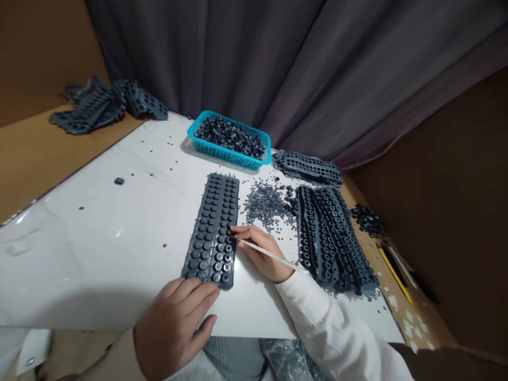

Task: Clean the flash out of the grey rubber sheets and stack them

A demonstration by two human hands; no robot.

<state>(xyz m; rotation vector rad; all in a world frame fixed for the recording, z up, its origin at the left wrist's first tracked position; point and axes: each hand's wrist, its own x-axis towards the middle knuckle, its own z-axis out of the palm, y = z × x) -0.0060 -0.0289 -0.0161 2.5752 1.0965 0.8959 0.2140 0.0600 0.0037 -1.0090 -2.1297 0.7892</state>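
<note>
A dark grey moulded rubber sheet (216,211) with rows of round raised studs lies lengthwise on the white table. Some studs at its near right end show open centres. My left hand (178,317) rests with fingers stretched over the sheet's near edge. In my right hand (264,254) a slim white stick-like tool (273,255) is pinched, its tip at the right column of studs; the exact tip is hard to make out. Just right of the sheet spreads a heap of small grey discs (265,203).
A blue basket (228,154) full of small dark parts stands at the back. Stacked stud sheets (333,238) lie to the right, with more sheets (309,166) behind. Crumpled perforated sheets (93,106) sit back left. A yellow cutter-like tool (395,272) lies far right.
</note>
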